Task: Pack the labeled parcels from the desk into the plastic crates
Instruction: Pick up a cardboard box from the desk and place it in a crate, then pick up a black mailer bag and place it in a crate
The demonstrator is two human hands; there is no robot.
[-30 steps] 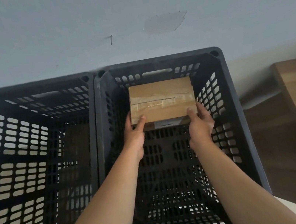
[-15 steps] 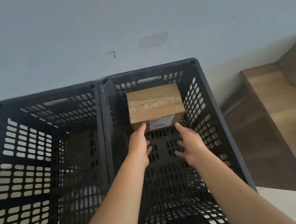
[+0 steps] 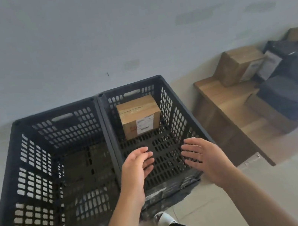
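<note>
Dim, flat daylight; soft shadows; motion blur at right; wide-angle edge distortion.

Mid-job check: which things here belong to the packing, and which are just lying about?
Job: cardboard parcel in right crate; left crate; desk with brown box and dark parcels.

Lying about: white shoe, floor.
</note>
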